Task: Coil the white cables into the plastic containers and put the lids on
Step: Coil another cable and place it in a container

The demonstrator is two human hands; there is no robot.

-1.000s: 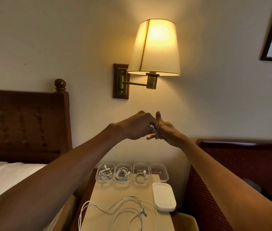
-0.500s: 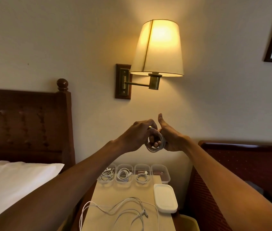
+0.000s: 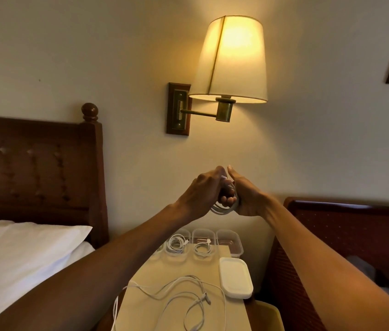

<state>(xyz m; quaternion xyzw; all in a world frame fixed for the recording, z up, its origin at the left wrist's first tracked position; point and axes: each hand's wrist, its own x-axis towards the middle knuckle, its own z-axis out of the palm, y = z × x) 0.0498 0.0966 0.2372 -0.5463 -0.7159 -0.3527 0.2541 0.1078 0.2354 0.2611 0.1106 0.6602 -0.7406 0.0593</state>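
White cable wound into a small coil (image 3: 224, 208) is gripped between my left hand (image 3: 200, 194) and right hand (image 3: 247, 199) high above the stack of white rounded plastic lids (image 3: 235, 277); behind that stack two clear plastic containers (image 3: 202, 232) hold coils, unlidded, and left of it another loose white cable (image 3: 184, 296) awaits on the counter (image 3: 141, 314).

Below you stands a narrow tan table (image 3: 165, 268). Along its far edge you have a row of clear plastic containers (image 3: 236, 244), set side by side; two of them each hold a coiled white cable (image 3: 175, 243). Just in front of the rightmost one, by the right edge, lies a white lid (image 3: 236, 277). Loose white cables (image 3: 204, 295) sprawl in tangled loops over the near half, one loop hanging over the left edge.
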